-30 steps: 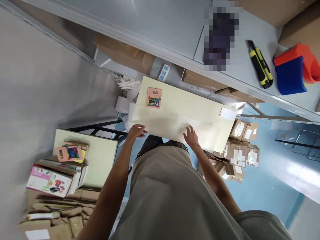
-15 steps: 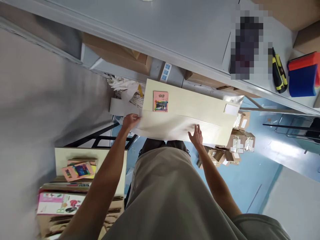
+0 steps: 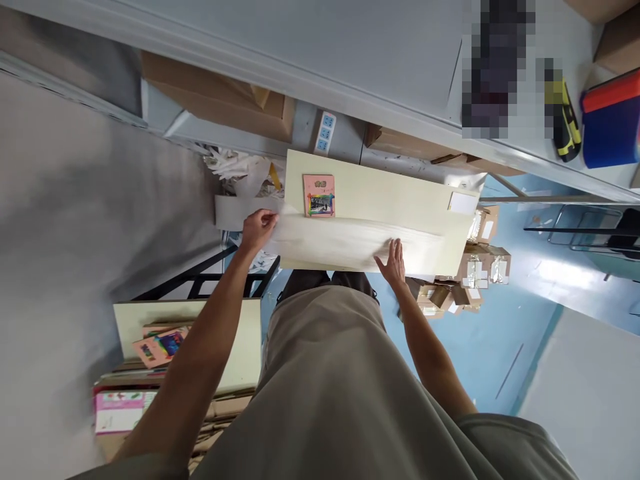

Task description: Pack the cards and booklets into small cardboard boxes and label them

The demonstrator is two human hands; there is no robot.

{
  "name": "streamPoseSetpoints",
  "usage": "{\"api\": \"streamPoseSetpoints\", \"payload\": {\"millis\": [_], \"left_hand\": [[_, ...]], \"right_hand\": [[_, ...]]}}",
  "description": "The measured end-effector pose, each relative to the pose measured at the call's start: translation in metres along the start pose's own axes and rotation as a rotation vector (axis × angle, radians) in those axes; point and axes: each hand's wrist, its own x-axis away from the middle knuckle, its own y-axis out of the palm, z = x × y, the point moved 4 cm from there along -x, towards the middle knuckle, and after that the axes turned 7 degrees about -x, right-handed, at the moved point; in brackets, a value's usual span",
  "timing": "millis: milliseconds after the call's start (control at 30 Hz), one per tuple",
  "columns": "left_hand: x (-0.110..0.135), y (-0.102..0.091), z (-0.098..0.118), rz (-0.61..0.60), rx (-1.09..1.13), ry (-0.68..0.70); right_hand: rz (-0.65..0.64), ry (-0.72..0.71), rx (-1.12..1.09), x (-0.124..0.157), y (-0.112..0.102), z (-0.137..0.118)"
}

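Left hand [image 3: 259,229] shifted outward, apparently pinching sheet [image 3: 350,243].

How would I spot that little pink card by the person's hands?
Find the cream tabletop below the long grey workbench. Near its left end, just above the whitish sheet, lies the pink card. Unlike the plain white label at the far end, it bears a rainbow-framed picture.
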Motion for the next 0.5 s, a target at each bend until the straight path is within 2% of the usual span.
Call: {"api": "streamPoseSetpoints", "payload": {"millis": [133,267,367,500], "left_hand": [[0.022,0.014,-0.012,-0.102,0.03,-0.066],[0.052,0.028,-0.021,-0.161,-0.073,-0.134],[0.065,0.032,-0.022,-0.092,-0.184,-0.222],[0.068,0.027,-0.012,0.09,-0.192,-0.217]], "right_hand": [[0.009,0.134,0.015,-0.007,-0.007,0.003],[0.0,0.115,-0.001,-0.014,-0.014,0.002],[0.001,0.06,-0.01,-0.02,-0.018,0.0],[0.005,-0.001,0.024,-0.025,-0.02,-0.002]]}}
